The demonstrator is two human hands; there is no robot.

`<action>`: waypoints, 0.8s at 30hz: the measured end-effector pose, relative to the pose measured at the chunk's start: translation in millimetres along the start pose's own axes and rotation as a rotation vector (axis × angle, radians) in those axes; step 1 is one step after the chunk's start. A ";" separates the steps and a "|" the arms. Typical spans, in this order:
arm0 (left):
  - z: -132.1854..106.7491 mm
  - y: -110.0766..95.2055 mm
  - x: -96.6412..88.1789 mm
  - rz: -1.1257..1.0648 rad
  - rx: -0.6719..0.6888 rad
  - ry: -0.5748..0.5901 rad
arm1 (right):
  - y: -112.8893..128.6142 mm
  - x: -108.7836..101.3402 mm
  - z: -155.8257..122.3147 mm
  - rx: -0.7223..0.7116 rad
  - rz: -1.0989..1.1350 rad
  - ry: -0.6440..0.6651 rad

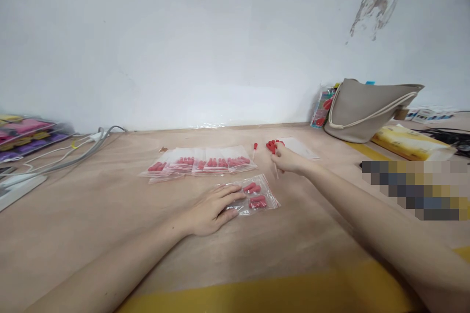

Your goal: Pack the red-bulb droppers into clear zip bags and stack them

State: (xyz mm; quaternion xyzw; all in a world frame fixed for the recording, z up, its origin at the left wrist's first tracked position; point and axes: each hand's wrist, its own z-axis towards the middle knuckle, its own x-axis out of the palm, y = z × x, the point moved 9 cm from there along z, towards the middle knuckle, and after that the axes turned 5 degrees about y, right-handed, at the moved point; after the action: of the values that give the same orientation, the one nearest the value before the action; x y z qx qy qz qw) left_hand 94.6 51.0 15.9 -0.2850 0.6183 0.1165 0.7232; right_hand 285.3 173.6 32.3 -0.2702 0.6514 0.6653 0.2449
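My left hand (215, 209) lies spread and flat on the left part of a clear zip bag (270, 190), with several small red-handled pieces (257, 201) showing inside. Farther right, my right hand (288, 160) pinches a thin pale stick (276, 171) with a red end, beside a small pile of red-handled sticks (270, 145). One loose red-handled stick (255, 147) lies left of that pile. Behind my left hand, several filled zip bags (205, 155) overlap in a row, with red pieces in each. Whether the sticks are tools is too small to tell.
A white sheet or bag (301, 147) lies beyond my right hand. At the back right stand a grey bag (367, 107) and a colourful package (323, 105), near a yellow pack (411, 143). Cables (84, 149) and stacked coloured packs (29, 134) are at the left.
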 end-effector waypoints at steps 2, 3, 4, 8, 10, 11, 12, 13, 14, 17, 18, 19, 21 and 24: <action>0.2 0.0 -0.4 -0.002 -0.007 0.002 | -6.7 0.1 -17.8 0.011 0.158 0.041; 0.2 0.2 -0.3 -0.002 -0.011 0.005 | -9.8 1.4 -26.0 0.004 0.256 0.039; 0.1 0.3 0.0 -0.001 -0.016 0.009 | -13.1 3.2 -33.3 -0.011 0.363 0.017; -0.3 0.7 1.6 0.002 -0.021 0.015 | -29.9 17.7 -53.2 -0.050 0.671 -0.139; -0.5 1.6 2.1 0.003 -0.026 0.011 | -35.5 26.4 -59.1 -0.049 0.760 -0.174; -0.6 2.0 2.2 0.003 -0.027 0.008 | -36.8 29.3 -61.5 -0.047 0.798 -0.179; -0.6 2.2 2.1 0.003 -0.027 0.005 | -37.8 31.1 -63.7 -0.040 0.833 -0.178; -0.6 2.2 1.9 0.003 -0.026 0.001 | -38.8 31.6 -65.9 -0.030 0.870 -0.177; -0.6 2.1 1.8 0.001 -0.023 -0.002 | -40.0 30.8 -68.0 -0.018 0.904 -0.180; -0.6 1.5 1.0 -0.004 -0.014 -0.011 | -43.9 28.8 -72.6 0.033 0.985 -0.177; -0.6 1.2 0.6 -0.007 -0.011 -0.015 | -44.5 29.1 -73.5 0.047 1.001 -0.171; -0.7 1.0 0.1 -0.010 -0.009 -0.020 | -44.0 30.0 -74.0 0.055 1.013 -0.159; -0.7 0.8 -1.1 -0.019 -0.006 -0.031 | -41.3 34.0 -74.3 0.065 1.033 -0.114; -0.8 0.5 -2.7 -0.035 -0.005 -0.041 | -38.6 43.0 -74.8 0.118 1.073 -0.020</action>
State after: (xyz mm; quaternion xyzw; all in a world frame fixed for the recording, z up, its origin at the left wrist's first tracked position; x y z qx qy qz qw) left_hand 93.1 51.5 18.3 -0.2950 0.5979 0.1114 0.7369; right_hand 282.9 98.9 -25.7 0.1214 0.7318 0.6618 -0.1084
